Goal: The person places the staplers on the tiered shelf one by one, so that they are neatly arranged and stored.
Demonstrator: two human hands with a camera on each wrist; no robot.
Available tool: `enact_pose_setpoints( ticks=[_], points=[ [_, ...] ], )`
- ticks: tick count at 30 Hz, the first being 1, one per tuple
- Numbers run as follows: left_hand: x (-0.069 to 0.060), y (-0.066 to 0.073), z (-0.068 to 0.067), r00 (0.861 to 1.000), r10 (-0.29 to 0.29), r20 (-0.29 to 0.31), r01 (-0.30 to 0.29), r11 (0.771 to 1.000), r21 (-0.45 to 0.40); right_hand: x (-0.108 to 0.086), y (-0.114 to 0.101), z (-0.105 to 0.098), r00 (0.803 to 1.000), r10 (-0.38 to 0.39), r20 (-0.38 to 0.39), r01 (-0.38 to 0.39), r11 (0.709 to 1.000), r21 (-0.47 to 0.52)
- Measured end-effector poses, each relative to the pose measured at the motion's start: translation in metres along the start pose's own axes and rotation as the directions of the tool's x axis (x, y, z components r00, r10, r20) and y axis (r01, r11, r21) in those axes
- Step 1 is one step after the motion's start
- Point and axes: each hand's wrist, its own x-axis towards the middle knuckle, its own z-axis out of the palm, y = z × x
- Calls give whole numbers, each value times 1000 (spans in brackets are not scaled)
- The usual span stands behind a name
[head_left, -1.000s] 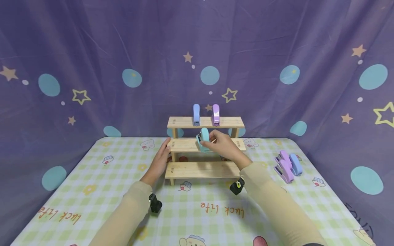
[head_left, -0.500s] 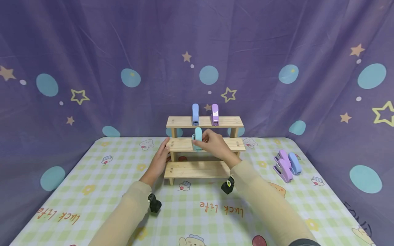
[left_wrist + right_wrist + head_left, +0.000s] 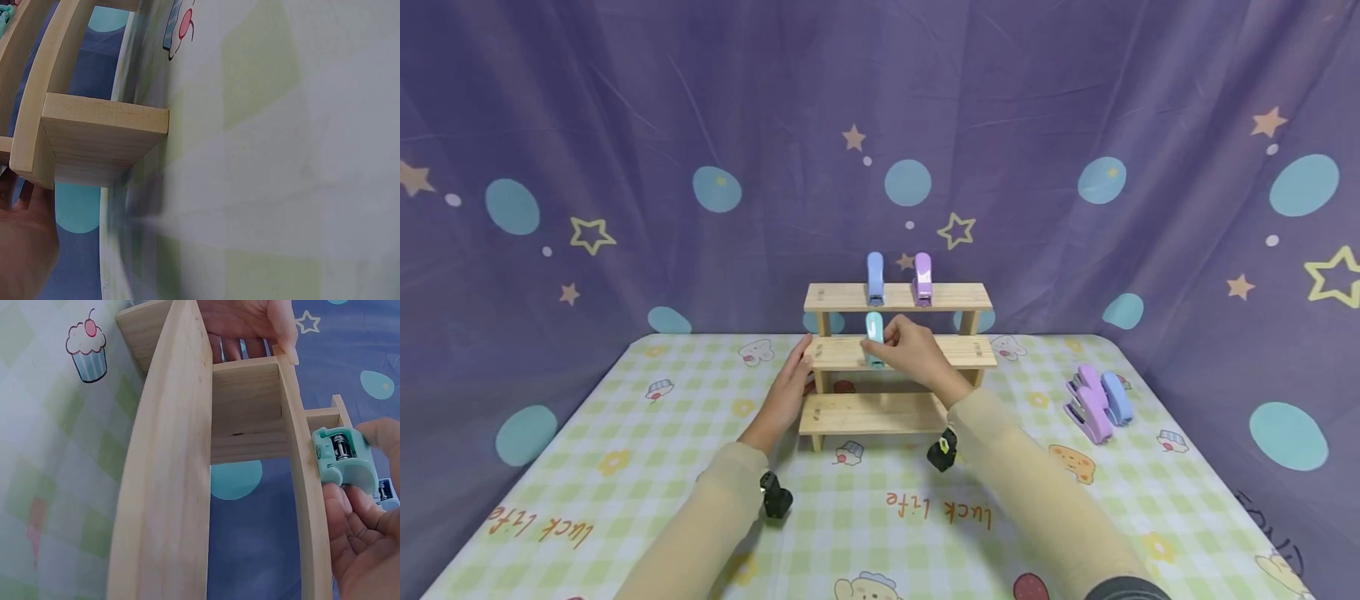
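Pinched narrowly in right hand (image 3: 916,353): teal stapler (image 3: 874,333), upright at middle shelf (image 3: 973,352). Probably light, stiff, slightly slippery, hardly fragile; best taken by sides, sparing hinged top. Held toward 8 o'clock by left hand (image 3: 786,390): end of wooden rack (image 3: 868,414). Toward 12: blue stapler (image 3: 876,280); toward 1: purple stapler (image 3: 922,280). Only in right-wrist view: metal innards (image 3: 342,447). Only in head view: loose staplers (image 3: 1096,402), past 3 o'clock.
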Motion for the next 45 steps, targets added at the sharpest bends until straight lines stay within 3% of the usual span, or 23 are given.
enact_pose_setpoints(
  ticks=[20, 32, 45],
  points=[
    [0, 2, 1, 1000, -11, -10, 11, 1000, 5, 3, 1, 1, 997, 68, -27, -68, 998, 13],
    [1, 0, 1, 1000, -12, -10, 12, 1000, 13, 2, 1, 1, 997, 69, -24, -69, 998, 3],
    [-1, 0, 2, 1000, -7, -8, 7, 1000, 11, -8, 7, -13, 994, 65, 90, -72, 995, 72]
  ],
)
